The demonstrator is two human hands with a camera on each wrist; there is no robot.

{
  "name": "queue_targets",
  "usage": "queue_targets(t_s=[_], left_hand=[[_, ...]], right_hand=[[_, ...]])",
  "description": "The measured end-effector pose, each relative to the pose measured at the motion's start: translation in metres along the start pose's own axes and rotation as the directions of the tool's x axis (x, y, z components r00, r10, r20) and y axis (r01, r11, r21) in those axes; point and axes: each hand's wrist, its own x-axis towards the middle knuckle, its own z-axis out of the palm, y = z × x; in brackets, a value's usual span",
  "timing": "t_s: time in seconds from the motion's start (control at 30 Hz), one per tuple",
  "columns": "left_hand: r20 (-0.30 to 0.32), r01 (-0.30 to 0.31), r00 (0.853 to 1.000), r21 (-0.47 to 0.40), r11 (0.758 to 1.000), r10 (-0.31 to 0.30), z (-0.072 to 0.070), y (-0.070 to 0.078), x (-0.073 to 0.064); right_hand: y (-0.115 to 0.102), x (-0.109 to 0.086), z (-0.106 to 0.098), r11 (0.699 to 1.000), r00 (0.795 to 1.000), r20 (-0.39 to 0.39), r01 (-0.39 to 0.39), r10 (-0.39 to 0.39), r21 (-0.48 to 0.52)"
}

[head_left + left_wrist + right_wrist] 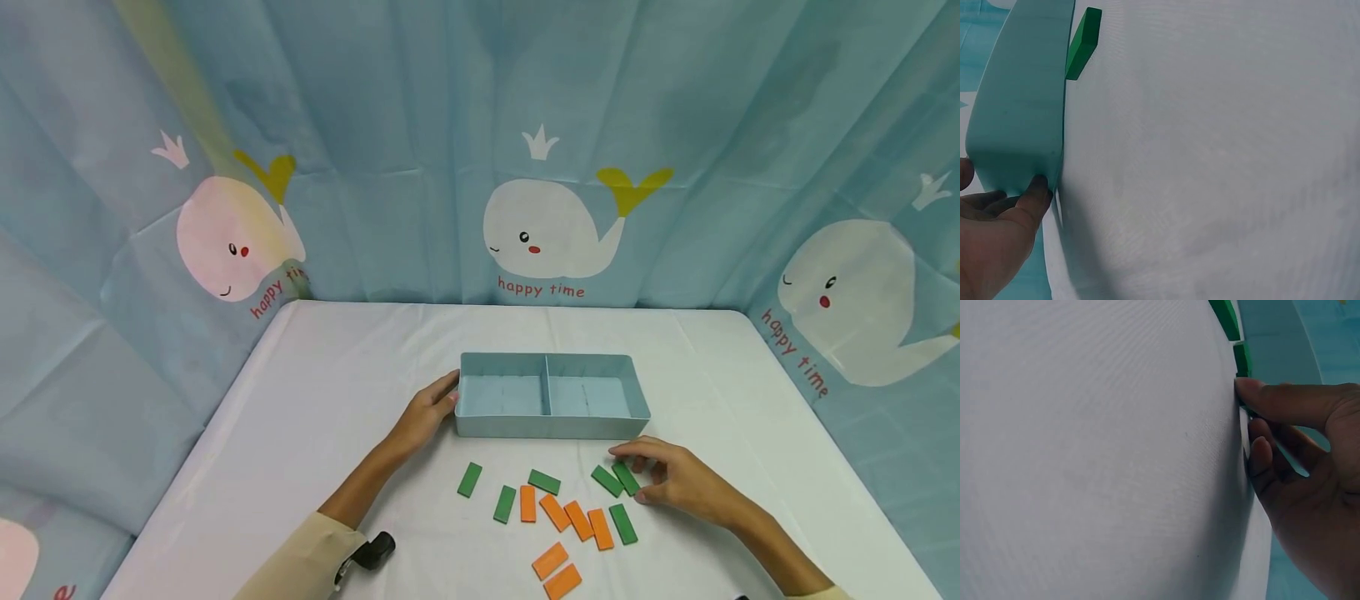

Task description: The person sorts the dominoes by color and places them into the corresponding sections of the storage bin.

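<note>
A blue-grey two-compartment box stands on the white table. My left hand rests its fingers and thumb against the box's left end wall; the left wrist view shows the thumb low on that wall. Just off the box's front right corner, my right hand pinches a flat green block, the thumb at its near end and the index finger reaching past its far end. A second green block lies close beside it. In the right wrist view the thumb covers part of the green block.
Several orange blocks lie in a loose row in front of the box, with two orange blocks nearer me. More green blocks are scattered around them. A blue curtain with whale prints hangs behind the table.
</note>
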Motion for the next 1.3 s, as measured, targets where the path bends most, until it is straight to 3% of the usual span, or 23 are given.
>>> queue_targets(t_s=[0.3,0.7,1.1,1.3], left_hand=[[-0.007,-0.005,1.000,-0.032,0.999,0.005,0.000,0.000,-0.001],[-0.003,-0.007,1.000,-0.038,0.999,0.007,-0.002,-0.003,0.001],[0.002,-0.031,1.000,-0.062,0.998,0.031,-0.002,-0.004,0.001],[0.003,-0.035,0.999,-0.068,0.997,0.035,0.000,-0.006,0.001]], right_hand=[[-0.002,-0.004,0.002,0.999,0.996,-0.080,-0.029,0.031,0.024],[-0.016,-0.007,0.006,0.996,0.983,-0.163,0.086,-0.081,0.025],[-0.057,0.000,0.009,0.972,0.958,-0.180,0.234,-0.224,0.036],[-0.071,0.005,0.014,0.965,0.948,-0.208,0.257,-0.242,0.051]])
